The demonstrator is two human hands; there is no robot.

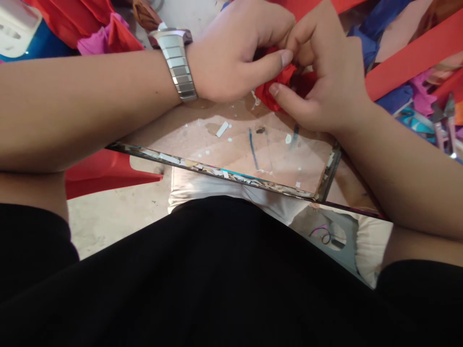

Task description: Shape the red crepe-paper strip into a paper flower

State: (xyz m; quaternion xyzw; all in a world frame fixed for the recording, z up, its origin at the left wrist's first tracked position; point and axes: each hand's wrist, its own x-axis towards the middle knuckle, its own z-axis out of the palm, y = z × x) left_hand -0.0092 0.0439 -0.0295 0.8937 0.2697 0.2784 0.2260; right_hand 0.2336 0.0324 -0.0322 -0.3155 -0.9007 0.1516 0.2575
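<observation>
Between my two hands, at the top centre of the head view, is a crumpled piece of red fabric (266,96). My left hand (246,53), with a metal watch (177,62) on its wrist, is closed with thumb and fingers pinching the upper part of the fabric. From the other side, my right hand (321,77) has its fingers curled in and its thumb pressed against the fabric's lower fold. The fingertips of both hands nearly meet, and part of the fabric is hidden behind them.
Scraps and marks dot the tabletop (267,149), which has a raised, debris-filled edge (217,172). Red cloth (419,53) and blue cloth (379,21) lie at the right, near thread snips (446,125). A blue-and-white object (21,29) stands at upper left beside pink fabric (97,42).
</observation>
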